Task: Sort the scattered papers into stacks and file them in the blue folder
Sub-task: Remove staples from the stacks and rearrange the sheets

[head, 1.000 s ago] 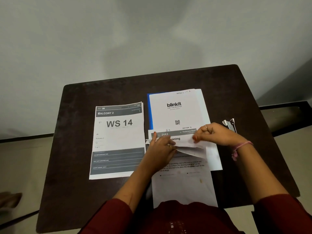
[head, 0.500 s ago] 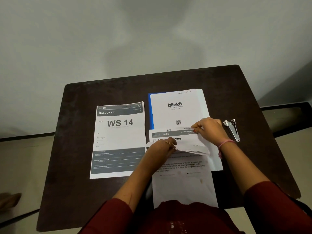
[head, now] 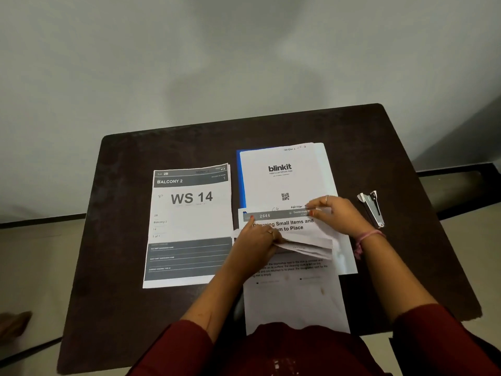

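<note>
Head view: blue folder point(head: 241, 180) lies flat mid-table, only its left edge strip showing. On it sits a white stack topped by the blinkit sheet point(head: 282, 180); more white sheets stick out on the stack's right side. Nearer the person, a sheet headed 2644 point(head: 284, 222) overlaps the folder's near end and runs down to the table's near edge. Left hand point(head: 257, 244) pinches a bunch of folded-up pages point(head: 306, 246) lifted off that sheet, forefinger out on the header bar. Right hand point(head: 339, 215) pinches the sheet's top right corner, fingers curled; pink band on the wrist. WS 14 stack point(head: 189, 226) lies apart to the left of the folder, flat, edges roughly squared. Stapler point(head: 372, 208) lies right of the folder, near the right hand, not touching it. Dark brown table point(head: 122, 294), pale grey wall behind, beige floor at both sides.
</note>
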### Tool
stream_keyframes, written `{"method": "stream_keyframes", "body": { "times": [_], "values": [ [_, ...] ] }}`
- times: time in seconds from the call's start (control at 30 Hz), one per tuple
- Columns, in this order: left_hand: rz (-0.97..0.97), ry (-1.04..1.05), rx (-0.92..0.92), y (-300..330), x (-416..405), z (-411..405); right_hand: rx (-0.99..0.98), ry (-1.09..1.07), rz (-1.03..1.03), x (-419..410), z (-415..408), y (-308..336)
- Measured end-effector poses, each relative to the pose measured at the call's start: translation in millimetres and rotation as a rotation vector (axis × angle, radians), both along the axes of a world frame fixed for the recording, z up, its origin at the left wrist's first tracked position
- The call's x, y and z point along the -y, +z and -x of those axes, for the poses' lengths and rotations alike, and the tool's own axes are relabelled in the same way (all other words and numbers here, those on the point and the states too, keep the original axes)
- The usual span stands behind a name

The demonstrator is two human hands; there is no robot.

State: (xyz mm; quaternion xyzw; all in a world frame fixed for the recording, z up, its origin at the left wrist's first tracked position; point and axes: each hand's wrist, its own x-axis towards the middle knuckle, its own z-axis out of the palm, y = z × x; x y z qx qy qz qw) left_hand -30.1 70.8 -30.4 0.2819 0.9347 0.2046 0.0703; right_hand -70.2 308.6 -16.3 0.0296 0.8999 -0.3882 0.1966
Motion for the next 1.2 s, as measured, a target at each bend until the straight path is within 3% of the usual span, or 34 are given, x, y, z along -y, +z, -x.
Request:
{"method": "stream_keyframes", "body": {
  "times": [0.13,0.27,0.4,0.5,0.67,0.73,0.8,0.9,1.03,1.2],
  "values": [
    [-0.02,0.065,0.081,2.6,-1.9,-0.6,0.03,0.056,-0.36,6.0,18.4,-15.9],
    [-0.019,-0.014,-0.026,-4.5,5.2,-0.8,-0.088,-0.029,-0.383,13.2,24.4,-6.6],
    [-0.103,0.011,-0.04,-6.5,3.1,-4.9,-0.16,0.084,-0.501,13.7,13.6,2.8],
    [-0.081,-0.003,-0.038,-7.2,2.2,-4.1,-0.141,0.139,-0.426,10.2,0.2,7.0],
    [-0.016,-0.012,-0.028,-11.5,1.7,-0.3,0.189,0.312,0.057,-12.2,-23.7,11.9],
    [-0.018,0.005,-0.029,-12.6,1.8,0.1,0.234,0.23,0.173,-12.7,-27.1,13.4],
    [-0.015,0.012,-0.022,-13.3,2.0,0.9,0.121,0.035,0.231,-8.4,-22.3,10.1],
    [-0.021,0.051,0.032,-7.4,-0.8,1.2,-0.059,-0.091,0.044,-2.7,-3.5,-3.5],
    [-0.064,0.071,0.065,-1.1,-2.0,-0.4,0.002,0.028,-0.171,-0.9,20.2,-21.7],
    [-0.071,-0.003,-0.038,-11.9,1.2,-5.0,0.028,0.088,-0.226,0.7,24.9,-17.0]
  ]
}}
